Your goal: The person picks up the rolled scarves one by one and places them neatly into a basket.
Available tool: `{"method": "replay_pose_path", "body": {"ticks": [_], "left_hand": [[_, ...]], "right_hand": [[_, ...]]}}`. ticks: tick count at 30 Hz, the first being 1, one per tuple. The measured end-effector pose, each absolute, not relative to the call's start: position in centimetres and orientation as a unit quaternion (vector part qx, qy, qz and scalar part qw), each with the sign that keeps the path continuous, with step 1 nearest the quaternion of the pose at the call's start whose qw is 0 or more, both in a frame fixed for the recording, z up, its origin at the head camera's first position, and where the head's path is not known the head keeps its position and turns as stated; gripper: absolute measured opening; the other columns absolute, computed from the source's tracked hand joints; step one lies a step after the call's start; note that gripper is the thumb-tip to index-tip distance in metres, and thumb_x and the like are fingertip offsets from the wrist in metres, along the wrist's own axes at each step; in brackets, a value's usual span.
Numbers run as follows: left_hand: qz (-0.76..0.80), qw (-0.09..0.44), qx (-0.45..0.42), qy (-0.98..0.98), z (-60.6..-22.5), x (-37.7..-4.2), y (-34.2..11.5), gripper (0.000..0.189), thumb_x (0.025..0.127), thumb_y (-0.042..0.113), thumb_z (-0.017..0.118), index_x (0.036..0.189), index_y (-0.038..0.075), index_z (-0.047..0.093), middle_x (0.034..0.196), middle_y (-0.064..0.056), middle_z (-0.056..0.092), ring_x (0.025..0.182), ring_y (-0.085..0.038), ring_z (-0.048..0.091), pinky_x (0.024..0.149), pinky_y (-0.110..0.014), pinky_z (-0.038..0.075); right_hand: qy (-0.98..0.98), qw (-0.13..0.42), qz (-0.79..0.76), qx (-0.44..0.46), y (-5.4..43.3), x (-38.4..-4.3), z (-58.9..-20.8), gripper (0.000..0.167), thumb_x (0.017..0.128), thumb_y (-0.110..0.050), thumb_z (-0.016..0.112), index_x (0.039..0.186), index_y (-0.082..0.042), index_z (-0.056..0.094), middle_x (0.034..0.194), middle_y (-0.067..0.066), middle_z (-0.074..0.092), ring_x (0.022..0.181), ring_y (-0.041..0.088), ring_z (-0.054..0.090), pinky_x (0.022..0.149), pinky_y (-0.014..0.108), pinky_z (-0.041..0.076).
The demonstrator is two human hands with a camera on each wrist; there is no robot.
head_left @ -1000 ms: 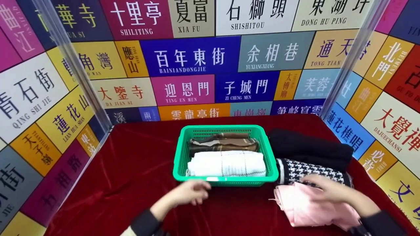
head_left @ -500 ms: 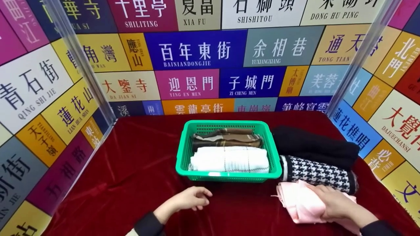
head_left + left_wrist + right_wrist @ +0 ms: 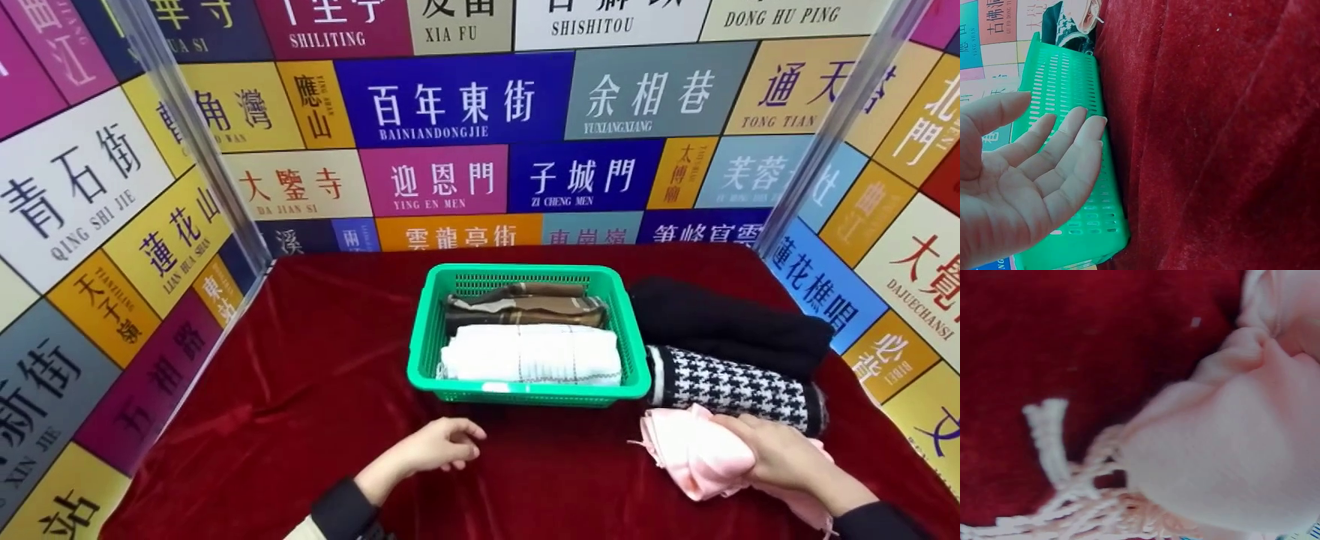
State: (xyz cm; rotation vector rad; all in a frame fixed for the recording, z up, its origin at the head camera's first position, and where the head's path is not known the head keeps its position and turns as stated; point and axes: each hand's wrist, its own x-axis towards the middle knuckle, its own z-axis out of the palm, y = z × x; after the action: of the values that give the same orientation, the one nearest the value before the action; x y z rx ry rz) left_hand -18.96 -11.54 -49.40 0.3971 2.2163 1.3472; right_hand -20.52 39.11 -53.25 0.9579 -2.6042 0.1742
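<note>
My right hand [image 3: 780, 454] grips a folded pink scarf [image 3: 701, 454] at the right front of the table. In the right wrist view the scarf [image 3: 1224, 450] bulges up in folds, with a knotted fringe [image 3: 1100, 500] at its lower end; most of that hand is hidden there. My left hand [image 3: 439, 444] hangs just in front of a green plastic basket [image 3: 529, 390], its fingers loosely bent and holding nothing. In the left wrist view the left hand [image 3: 1027, 174] has its palm up beside the slotted basket wall [image 3: 1092, 208]. Inside the basket lie a folded white scarf [image 3: 532, 356] and a brown plaid one [image 3: 532, 307].
Right of the basket lie a rolled black-and-white houndstooth scarf [image 3: 739, 388] and, behind it, a folded black cloth [image 3: 727, 326]. Dark red velvet [image 3: 300, 360] covers the table. Panels with colourful printed signs [image 3: 450, 97] stand around the back and sides.
My right hand has settled onto the pink scarf and gripped it, bunching it up. The left hand stays nearly still in front of the basket. The head view has shifted slightly.
</note>
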Motion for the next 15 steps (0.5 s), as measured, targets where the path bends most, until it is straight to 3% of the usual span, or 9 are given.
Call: {"method": "replay_pose_path", "body": {"ticks": [5,11,15], "left_hand": [[0.5,0.246,0.153,0.816,-49.0,-19.0,-11.6,0.027,0.086,0.007,0.055,0.111,-0.002,0.057,0.095,-0.018,0.066,0.066,-0.014,0.056,0.057,-0.029,0.047],[0.496,0.242,0.156,0.819,-48.9,-18.9,-11.6,0.028,0.086,0.008,0.056,0.111,-0.002,0.057,0.094,-0.017,0.066,0.066,-0.014,0.056,0.058,-0.03,0.046],[0.497,0.235,0.159,0.82,-48.7,-18.9,-11.5,0.028,0.087,0.011,0.057,0.112,0.0,0.058,0.093,-0.015,0.065,0.069,-0.018,0.057,0.057,-0.028,0.045]], "right_hand": [[-0.933,0.162,0.058,0.316,38.2,-19.8,-51.5,0.072,0.048,-0.036,0.081,0.115,-0.017,0.061,0.082,-0.006,0.059,0.064,0.017,0.058,0.05,0.035,0.044],[-0.939,0.143,0.092,0.297,35.2,-19.0,-49.3,0.077,0.057,-0.061,0.075,0.123,-0.025,0.058,0.099,-0.008,0.064,0.081,0.015,0.063,0.062,0.036,0.05],[-0.928,0.142,0.111,0.325,32.0,-18.8,-48.2,0.078,0.06,-0.066,0.069,0.127,-0.027,0.054,0.107,-0.009,0.064,0.086,0.012,0.063,0.067,0.033,0.051]]}}
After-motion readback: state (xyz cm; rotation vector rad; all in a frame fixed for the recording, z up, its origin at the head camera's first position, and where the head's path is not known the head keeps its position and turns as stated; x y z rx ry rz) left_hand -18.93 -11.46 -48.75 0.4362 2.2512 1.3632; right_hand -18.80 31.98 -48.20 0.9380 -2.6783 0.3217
